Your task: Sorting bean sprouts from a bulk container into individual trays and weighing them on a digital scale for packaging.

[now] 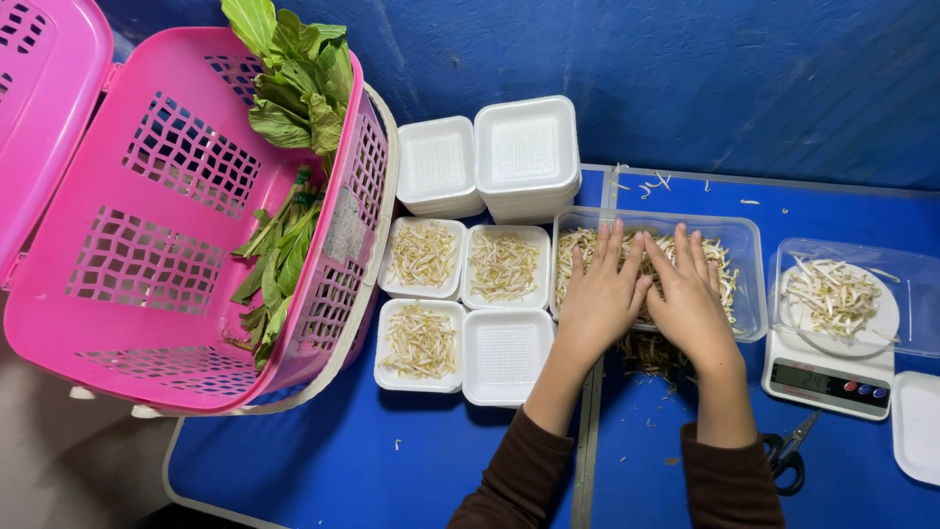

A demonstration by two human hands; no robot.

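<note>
My left hand point(601, 294) and my right hand point(688, 296) lie side by side, palms down, fingers spread, inside a clear plastic container point(749, 245) of bean sprouts point(723, 263). The fingers rest on the sprouts; I cannot see whether any are grasped. To the left stand small white foam trays: three hold sprouts point(423, 253) point(504, 264) point(419, 341), and one tray point(506, 355) is empty.
Two stacks of empty foam trays point(528, 152) sit at the back. A tilted pink basket point(147, 245) with leafy greens point(294, 88) is at left. At right, a white digital scale point(827, 377) carries a clear tub of sprouts point(832, 299); scissors point(788, 456) lie near it.
</note>
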